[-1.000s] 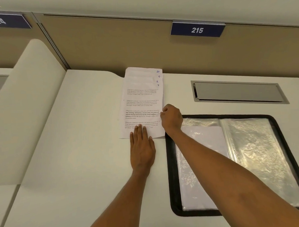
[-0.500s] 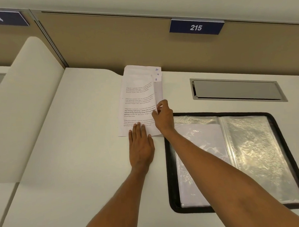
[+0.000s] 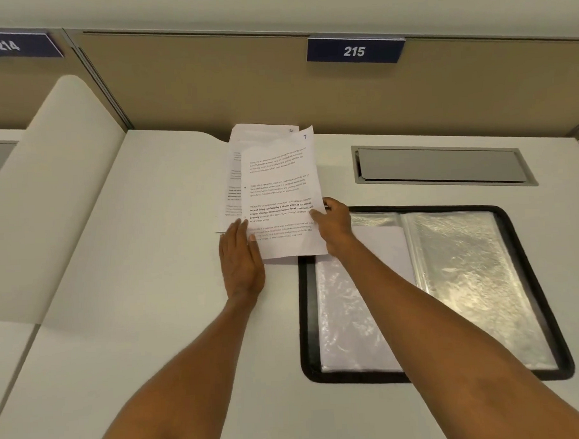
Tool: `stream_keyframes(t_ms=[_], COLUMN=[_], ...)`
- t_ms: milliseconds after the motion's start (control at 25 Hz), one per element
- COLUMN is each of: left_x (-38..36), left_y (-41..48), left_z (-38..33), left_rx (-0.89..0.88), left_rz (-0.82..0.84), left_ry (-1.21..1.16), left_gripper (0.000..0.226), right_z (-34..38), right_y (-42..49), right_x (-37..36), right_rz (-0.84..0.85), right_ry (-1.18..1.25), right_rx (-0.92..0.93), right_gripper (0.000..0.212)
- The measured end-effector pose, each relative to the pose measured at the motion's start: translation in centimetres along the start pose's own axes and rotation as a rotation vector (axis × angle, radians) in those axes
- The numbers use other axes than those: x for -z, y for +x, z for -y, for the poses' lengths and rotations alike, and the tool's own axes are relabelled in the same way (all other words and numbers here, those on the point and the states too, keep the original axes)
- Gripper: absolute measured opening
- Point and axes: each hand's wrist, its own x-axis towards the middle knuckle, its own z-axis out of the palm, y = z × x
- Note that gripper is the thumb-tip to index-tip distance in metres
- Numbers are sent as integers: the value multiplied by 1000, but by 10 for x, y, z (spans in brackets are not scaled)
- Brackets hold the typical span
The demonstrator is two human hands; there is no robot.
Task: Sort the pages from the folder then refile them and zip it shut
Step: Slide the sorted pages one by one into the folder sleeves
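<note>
"What's the left hand (image 3: 242, 261) doing?"

"Lying flat, fingers straight and together, pinning the near end of the stack (image 3: 233, 175)."

"And the page (image 3: 280, 193)?"

"Raised off the stack, a bit askew (marked 7 in the corner). The right hand (image 3: 334, 224) pinches its right edge."

"Where to?"

"The folder (image 3: 308, 318), I'd guess. It lies open just right of the page, long sides parallel, and the right hand is nearer."

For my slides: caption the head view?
Right hand pinches top page over the stack; left hand flat at its edge; open folder alongside.
</note>
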Motion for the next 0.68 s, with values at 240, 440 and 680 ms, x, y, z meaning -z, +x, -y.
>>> stream_keyframes(t_ms=[240, 440, 680], left_x=[-5, -40, -87], left_y=[14, 3, -29], left_z=[-53, -110, -159], left_rx=[132, 352, 599], left_rz=[84, 224, 404], left_ry=[-157, -459, -718], left_gripper=[46, 37, 15], right_z=[-18, -45, -59], right_y=[-30, -44, -49], right_x=[100, 181, 267], right_rz=[106, 156, 289], right_ry=[177, 173, 151], right_rx=[-154, -190, -177], right_gripper=[24, 33, 38])
